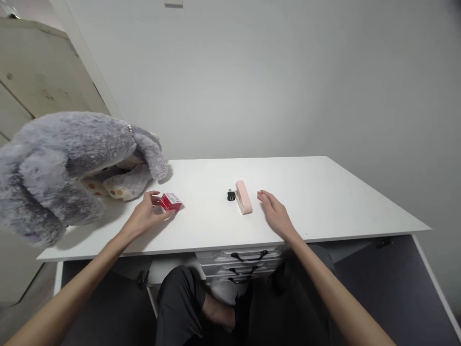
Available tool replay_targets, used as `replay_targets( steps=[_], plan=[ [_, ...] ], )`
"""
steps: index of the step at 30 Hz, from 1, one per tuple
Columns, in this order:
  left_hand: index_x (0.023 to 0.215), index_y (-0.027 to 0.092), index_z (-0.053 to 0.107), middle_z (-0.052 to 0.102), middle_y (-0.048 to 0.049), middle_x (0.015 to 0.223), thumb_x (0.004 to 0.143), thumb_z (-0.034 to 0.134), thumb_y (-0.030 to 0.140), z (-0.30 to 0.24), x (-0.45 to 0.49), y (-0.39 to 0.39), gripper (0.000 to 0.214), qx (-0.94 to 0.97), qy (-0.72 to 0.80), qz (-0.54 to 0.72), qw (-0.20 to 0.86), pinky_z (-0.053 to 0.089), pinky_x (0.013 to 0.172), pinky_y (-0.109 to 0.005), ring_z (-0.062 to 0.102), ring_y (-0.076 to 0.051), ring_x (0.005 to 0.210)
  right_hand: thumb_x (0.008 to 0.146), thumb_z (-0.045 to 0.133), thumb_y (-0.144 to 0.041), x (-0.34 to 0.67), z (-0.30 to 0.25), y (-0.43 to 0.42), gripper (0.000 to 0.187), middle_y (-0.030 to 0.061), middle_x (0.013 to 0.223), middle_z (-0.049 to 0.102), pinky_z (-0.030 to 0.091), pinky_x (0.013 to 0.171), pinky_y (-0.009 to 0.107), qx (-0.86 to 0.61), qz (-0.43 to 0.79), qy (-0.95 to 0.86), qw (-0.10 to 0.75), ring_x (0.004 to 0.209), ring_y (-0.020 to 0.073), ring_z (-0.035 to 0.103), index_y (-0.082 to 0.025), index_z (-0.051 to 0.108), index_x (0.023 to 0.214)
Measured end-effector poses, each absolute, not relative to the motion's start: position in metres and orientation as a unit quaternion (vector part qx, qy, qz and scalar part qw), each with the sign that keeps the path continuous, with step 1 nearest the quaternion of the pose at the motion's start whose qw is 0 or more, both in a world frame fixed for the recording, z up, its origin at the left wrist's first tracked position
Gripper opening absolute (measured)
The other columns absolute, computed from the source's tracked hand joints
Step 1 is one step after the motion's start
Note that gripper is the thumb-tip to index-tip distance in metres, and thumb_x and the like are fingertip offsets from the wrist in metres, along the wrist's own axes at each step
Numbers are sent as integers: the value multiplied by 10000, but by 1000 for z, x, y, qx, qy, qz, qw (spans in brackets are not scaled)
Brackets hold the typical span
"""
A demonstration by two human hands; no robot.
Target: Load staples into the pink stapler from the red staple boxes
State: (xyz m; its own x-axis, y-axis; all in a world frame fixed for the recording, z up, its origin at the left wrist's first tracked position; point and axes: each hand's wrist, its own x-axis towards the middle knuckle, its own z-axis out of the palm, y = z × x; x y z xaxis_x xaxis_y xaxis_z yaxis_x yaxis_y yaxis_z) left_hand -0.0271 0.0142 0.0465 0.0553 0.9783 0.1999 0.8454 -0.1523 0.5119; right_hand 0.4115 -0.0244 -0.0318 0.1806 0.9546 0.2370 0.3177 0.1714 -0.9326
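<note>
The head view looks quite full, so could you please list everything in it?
Table: 1, white, centre
Plush toy: 1, grey, table's left end
Box: 1, red and white, left on table
Stapler: 1, pink and white, mid-table
Small item: 1, black, beside stapler
Drawers: 3, whitish, below table
Handles: 3, black, on drawers
Panels: 2, dark, below table, either side
Wall: 1, pale grey, behind table
Wall fitting: 1, pale, top edge
Cabinet: 1, beige, far left
Legs: 2, dark trousers, below table
Left hand: 1, bare, at box
Right hand: 1, bare, right of stapler
</note>
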Motion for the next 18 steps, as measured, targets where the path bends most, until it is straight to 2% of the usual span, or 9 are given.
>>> replay_targets(
  steps=[4,11,14,16,18],
  plan=[
    [1366,170,460,757,-186,1205,705,774,745,48,-38,9,930,713,651,236,109,578,941,-508,744,-383,1130,1054,479,-656,411,-32,-25,577,128,1517,671,424,1248,544,-569,302,-564,518,1431,319,617,-255,657,1428],
    [1473,101,486,669,-246,1423,826,654,746,31,-51,3,928,761,614,201,57,513,1110,-521,644,-408,1325,1056,479,-643,409,-29,-28,566,127,1514,674,434,1243,536,-574,302,-566,509,1424,315,626,-253,654,1427],
    [1541,121,495,523,-236,1619,938,546,707,17,-45,1,843,795,575,193,-6,403,1233,-569,479,-428,1513,1053,481,-648,410,-29,-28,561,124,1506,680,436,1244,537,-575,300,-566,509,1423,316,627,-261,662,1416],
    [1602,158,472,392,-191,1728,997,473,690,10,-39,1,805,810,560,172,-32,321,1285,-592,327,-427,1614,1052,481,-654,410,-30,-27,563,122,1510,677,434,1246,538,-573,301,-567,509,1426,316,626,-267,661,1420],
    [1645,200,445,338,-142,1764,1040,404,677,5,-32,1,772,817,557,140,-39,272,1303,-610,245,-419,1650,1052,481,-657,411,-31,-26,569,123,1517,672,434,1246,538,-570,304,-568,510,1429,315,624,-269,656,1428]
  ],
)
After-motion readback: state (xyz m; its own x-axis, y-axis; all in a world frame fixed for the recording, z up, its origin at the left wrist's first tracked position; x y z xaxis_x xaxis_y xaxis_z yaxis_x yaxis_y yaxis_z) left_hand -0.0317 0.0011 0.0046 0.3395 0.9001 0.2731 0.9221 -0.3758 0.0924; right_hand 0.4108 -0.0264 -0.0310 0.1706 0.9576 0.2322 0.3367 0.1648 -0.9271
